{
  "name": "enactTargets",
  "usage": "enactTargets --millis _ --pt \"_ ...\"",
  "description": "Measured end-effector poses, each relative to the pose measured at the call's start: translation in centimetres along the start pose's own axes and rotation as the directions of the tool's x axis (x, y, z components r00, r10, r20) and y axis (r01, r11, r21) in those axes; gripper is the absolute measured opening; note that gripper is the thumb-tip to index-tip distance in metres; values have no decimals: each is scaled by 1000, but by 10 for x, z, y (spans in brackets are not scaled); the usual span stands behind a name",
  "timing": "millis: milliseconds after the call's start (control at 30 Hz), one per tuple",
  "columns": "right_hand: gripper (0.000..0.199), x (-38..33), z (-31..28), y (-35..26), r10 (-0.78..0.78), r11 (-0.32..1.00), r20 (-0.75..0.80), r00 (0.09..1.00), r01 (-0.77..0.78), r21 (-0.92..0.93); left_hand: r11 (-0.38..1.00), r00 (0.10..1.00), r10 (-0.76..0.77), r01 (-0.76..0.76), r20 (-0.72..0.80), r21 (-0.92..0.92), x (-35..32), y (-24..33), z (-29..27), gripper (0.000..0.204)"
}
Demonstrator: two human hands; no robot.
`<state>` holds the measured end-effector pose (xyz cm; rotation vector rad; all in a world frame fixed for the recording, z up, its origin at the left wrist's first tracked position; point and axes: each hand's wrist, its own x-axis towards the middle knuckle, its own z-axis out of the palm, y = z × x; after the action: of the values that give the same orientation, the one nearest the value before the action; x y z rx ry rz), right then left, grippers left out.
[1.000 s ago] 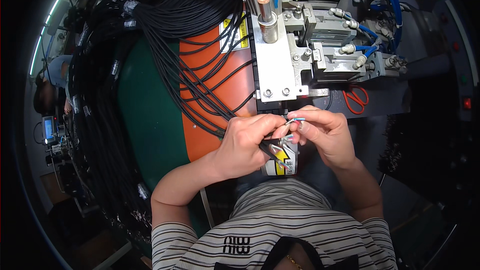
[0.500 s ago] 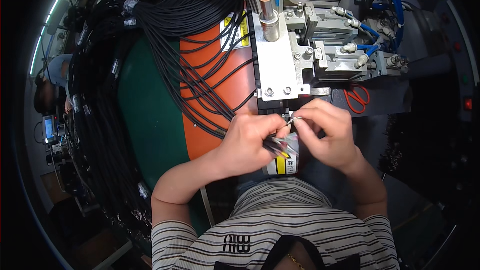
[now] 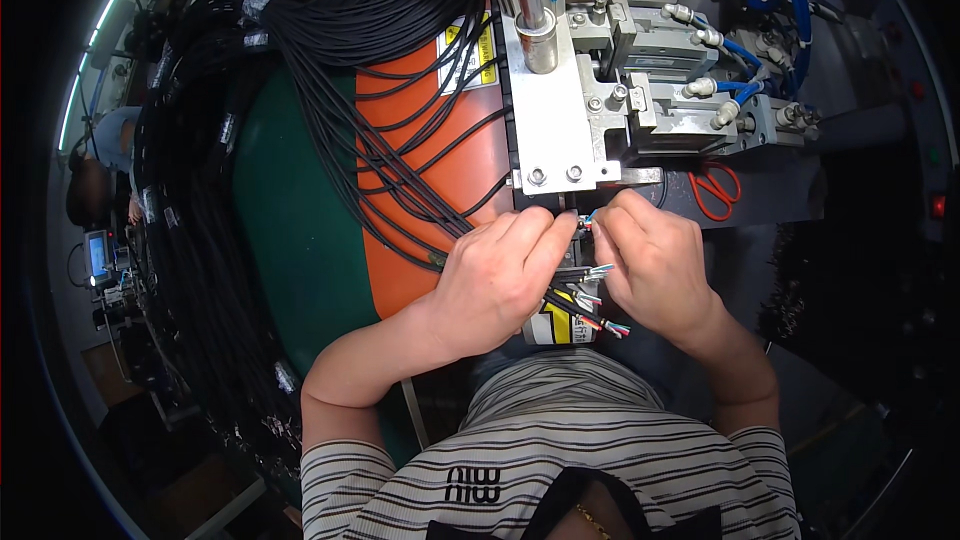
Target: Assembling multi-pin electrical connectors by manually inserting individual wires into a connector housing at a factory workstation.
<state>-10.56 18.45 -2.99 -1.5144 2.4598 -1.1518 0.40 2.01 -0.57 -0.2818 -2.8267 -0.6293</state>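
Both hands meet just under the lower edge of the metal machine block (image 3: 560, 120), fingertips pinched together on the thin coloured wire ends (image 3: 586, 223) of a black cable; the left hand (image 3: 497, 280) closes thumb and forefinger on the wires from the left, the right hand (image 3: 655, 265) pinches them narrowly from the right, so the wire ends sit between the two sets of fingertips, right at the mouth of the block. Below the pinch, between the two palms, further stripped cable ends (image 3: 595, 298) with bared coloured cores fan out toward the right, held under the left hand's curled fingers and lying over a small cylinder with a yellow and black label (image 3: 560, 325). From the left hand the black cables (image 3: 400, 155) run up and left across an orange pad (image 3: 440, 190) and a green mat (image 3: 290, 230) into a thick bundle that curves round the left side of the bench. Above the block stands a copper-tipped cylinder (image 3: 533, 10), and to its right sit pneumatic fittings with blue hoses (image 3: 745, 90). Red-handled scissors (image 3: 713, 190) lie just right of the right hand's knuckles, apart from it. The person's striped shirt (image 3: 540, 440) fills the lower edge of the view
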Motion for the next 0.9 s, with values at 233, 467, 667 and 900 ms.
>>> enactTargets --millis 233,467,667,900 --pt "10 4 -5 -7 1 993 78 997 8 -115 991 993 88 -95 81 92 5 2 -6 34" --pt "5 10 -8 1 28 997 126 992 -19 -78 972 981 135 -158 138 173 11 4 -6 44" --pt "5 6 -7 1 24 996 131 991 -12 -92 981 986 113 -130 124 143 10 6 -5 45" --pt "9 -5 9 5 22 998 -107 994 -16 59 991 993 83 -92 86 100 8 6 -4 33"
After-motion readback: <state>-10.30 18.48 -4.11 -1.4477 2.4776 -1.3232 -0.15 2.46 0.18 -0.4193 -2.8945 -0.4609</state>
